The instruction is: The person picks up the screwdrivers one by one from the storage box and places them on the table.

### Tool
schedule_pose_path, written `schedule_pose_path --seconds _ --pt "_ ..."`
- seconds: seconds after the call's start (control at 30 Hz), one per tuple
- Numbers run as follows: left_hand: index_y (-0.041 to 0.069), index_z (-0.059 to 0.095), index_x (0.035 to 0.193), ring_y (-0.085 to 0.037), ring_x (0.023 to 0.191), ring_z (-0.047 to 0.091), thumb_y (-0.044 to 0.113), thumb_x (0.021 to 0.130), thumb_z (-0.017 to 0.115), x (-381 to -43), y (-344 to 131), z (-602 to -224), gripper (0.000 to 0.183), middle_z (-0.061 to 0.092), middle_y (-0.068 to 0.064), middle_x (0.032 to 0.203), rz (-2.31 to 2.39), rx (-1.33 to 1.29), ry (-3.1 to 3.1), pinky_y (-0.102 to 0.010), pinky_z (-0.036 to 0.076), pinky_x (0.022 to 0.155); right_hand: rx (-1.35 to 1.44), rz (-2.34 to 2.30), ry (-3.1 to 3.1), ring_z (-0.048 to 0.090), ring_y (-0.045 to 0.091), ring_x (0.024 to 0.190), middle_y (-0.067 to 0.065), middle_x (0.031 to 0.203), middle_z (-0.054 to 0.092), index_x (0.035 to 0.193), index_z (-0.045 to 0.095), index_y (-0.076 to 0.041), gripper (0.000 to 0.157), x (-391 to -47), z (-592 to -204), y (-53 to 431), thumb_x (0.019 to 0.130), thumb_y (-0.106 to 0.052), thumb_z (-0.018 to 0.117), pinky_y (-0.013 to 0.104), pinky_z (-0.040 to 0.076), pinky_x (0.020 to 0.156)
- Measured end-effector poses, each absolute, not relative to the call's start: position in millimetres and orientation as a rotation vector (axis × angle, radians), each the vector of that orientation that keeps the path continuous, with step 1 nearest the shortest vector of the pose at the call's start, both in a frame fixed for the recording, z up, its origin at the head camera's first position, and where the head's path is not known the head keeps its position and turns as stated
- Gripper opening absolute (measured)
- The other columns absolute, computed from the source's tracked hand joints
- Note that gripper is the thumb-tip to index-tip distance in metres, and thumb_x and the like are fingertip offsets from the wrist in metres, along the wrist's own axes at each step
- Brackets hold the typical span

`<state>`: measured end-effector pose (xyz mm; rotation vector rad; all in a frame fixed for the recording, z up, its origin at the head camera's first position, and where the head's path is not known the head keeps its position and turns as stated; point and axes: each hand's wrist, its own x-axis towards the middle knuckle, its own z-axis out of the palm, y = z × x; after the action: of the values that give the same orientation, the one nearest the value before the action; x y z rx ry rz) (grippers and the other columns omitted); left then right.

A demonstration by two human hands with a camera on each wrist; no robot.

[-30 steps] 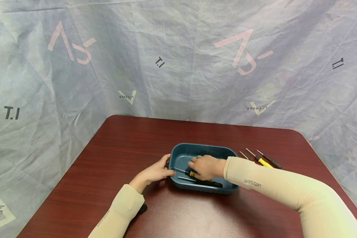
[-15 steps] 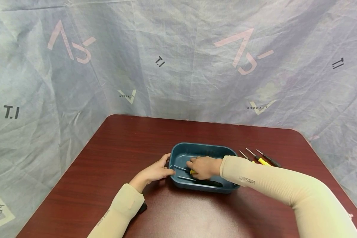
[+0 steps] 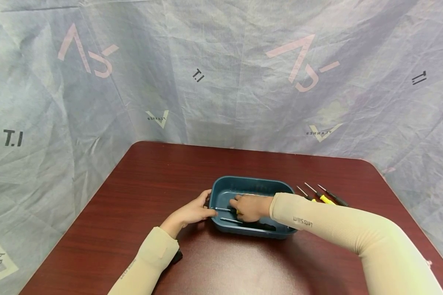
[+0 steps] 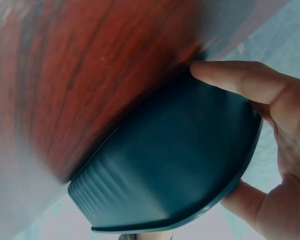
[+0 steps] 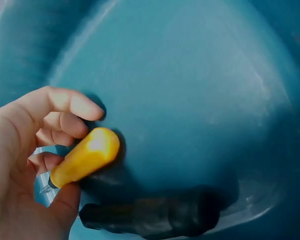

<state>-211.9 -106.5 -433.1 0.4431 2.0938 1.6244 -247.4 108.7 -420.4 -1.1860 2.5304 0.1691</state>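
My left hand (image 3: 192, 211) holds the left end of a dark teal plastic bin (image 3: 256, 179). In the left wrist view its thumb lies over the rim and its fingers are against the outer wall (image 4: 170, 145). My right hand (image 3: 251, 207) is down inside the bin. Thumb and forefinger pinch a yellow-handled screwdriver (image 5: 87, 157) near the shaft end of the handle, and the shaft points left in the head view. A black-handled screwdriver (image 3: 260, 226) lies along the near wall, just below the right hand; its handle (image 5: 155, 212) shows in the right wrist view.
To the bin's right, several screwdrivers lie on the dark red table (image 3: 170, 168): two with yellow handles (image 3: 326, 199) and one black-handled (image 3: 337, 199). The right sleeve partly covers one. A small black object (image 3: 177, 257) shows beside the left sleeve. A grey printed cloth (image 3: 214, 90) hangs behind.
My right hand has shifted slightly left inside the bin, and the pinched screwdriver has turned a little. Moving with it, the sleeve uncovers more of a yellow-handled screwdriver outside. My left hand stays put.
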Motion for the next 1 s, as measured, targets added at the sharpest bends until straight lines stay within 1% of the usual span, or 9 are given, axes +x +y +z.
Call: schedule_pose_path --seconds 0.27,0.37,0.47,0.57,0.73,1.0 --pt "-0.002 0.015 0.14 -0.016 0.083 0.053 0.006 0.079 0.061 -213.2 -107.5 -435.0 0.077 0.034 -0.024 0.129 1.622 0.431 2.08 -0.03 0.04 0.067 -1.159 0.171 2.523 0.048 0.011 0.068 0.0 0.088 0.046 0.103 0.043 -0.016 0.021 -246.9 -423.3 108.0 0.089 -0.024 0.056 0.028 0.041 0.064" --pt "-0.002 0.015 0.141 -0.015 0.08 0.052 0.007 0.08 0.061 -212.1 -107.7 -433.3 0.077 0.034 -0.023 0.128 1.611 0.43 2.086 -0.029 0.038 0.065 -1.164 0.203 2.53 0.049 0.012 0.067 0.001 0.09 0.047 0.105 0.042 -0.017 0.021 -245.6 -423.6 108.0 0.09 -0.026 0.054 0.028 0.043 0.064" --pt "-0.001 0.016 0.141 -0.014 0.078 0.052 0.008 0.081 0.061 -211.1 -107.5 -432.1 0.076 0.035 -0.022 0.128 1.601 0.427 2.094 -0.028 0.036 0.063 -1.169 0.257 2.558 0.052 0.015 0.07 0.004 0.093 0.049 0.106 0.042 -0.018 0.02 -243.8 -423.8 108.1 0.091 -0.027 0.052 0.031 0.045 0.063" --pt "-0.001 0.016 0.141 -0.014 0.077 0.051 0.008 0.081 0.061 -211.2 -107.7 -432.2 0.075 0.035 -0.022 0.128 1.599 0.425 2.098 -0.027 0.035 0.062 -1.155 0.336 2.607 0.053 0.021 0.075 0.006 0.097 0.051 0.108 0.043 -0.02 0.02 -242.8 -424.3 108.3 0.091 -0.029 0.05 0.036 0.047 0.062" --pt "0.001 0.016 0.141 -0.016 0.077 0.052 0.009 0.081 0.062 -211.3 -107.8 -431.2 0.076 0.035 -0.022 0.128 1.597 0.419 2.093 -0.027 0.036 0.061 -1.126 0.464 2.668 0.05 0.023 0.081 0.008 0.103 0.053 0.114 0.044 -0.023 0.024 -243.0 -423.4 108.4 0.093 -0.032 0.047 0.039 0.047 0.063" --pt "-0.001 0.012 0.142 -0.015 0.081 0.053 0.006 0.082 0.06 -212.1 -109.3 -431.8 0.077 0.032 -0.023 0.131 1.61 0.425 2.077 -0.031 0.039 0.067 -1.15 0.546 2.706 0.046 0.024 0.084 0.009 0.101 0.052 0.116 0.043 -0.023 0.025 -243.9 -419.4 109.3 0.094 -0.034 0.045 0.037 0.045 0.065"
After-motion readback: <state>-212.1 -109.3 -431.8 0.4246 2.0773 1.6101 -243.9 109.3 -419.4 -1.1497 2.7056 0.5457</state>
